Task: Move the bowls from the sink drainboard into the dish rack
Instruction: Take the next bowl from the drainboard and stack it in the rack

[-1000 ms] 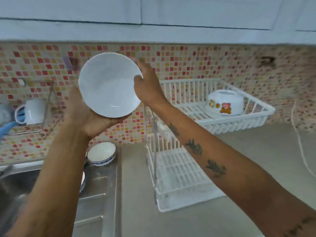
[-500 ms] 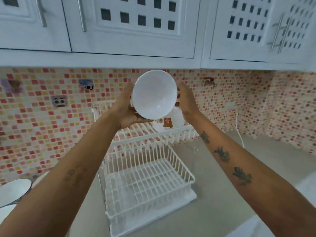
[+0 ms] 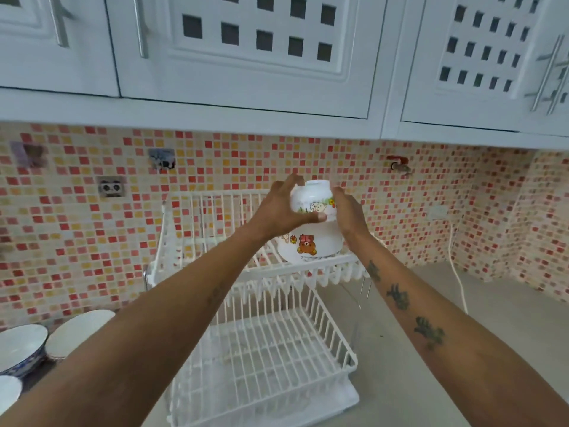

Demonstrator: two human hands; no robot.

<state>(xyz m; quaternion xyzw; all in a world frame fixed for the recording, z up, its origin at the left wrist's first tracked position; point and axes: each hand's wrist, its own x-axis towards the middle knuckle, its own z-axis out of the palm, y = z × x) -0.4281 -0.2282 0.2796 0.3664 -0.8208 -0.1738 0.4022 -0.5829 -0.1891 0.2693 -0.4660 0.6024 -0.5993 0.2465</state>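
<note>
A white bowl with cartoon prints (image 3: 312, 200) is upside down, its foot ring up, over another upturned bear-print bowl (image 3: 311, 246) on the upper tier (image 3: 215, 217) of the white dish rack. My left hand (image 3: 281, 211) grips its left side, thumb across the front. My right hand (image 3: 346, 211) cups its right side. Whether the held bowl rests on the lower one I cannot tell. Three more bowls stay at the lower left: a blue-patterned one (image 3: 20, 346), a white one (image 3: 78, 332) and a rim (image 3: 7, 392).
The rack's lower tier (image 3: 264, 362) holds nothing. White wall cupboards (image 3: 246, 57) hang overhead. A white cable (image 3: 458, 278) runs down the tiled wall onto the grey counter (image 3: 505, 303) right of the rack.
The bowl, held tilted with its inside facing me, has been turned upside down and lowered over the bear-print bowl on the upper tier. Both hands moved forward and down with it.
</note>
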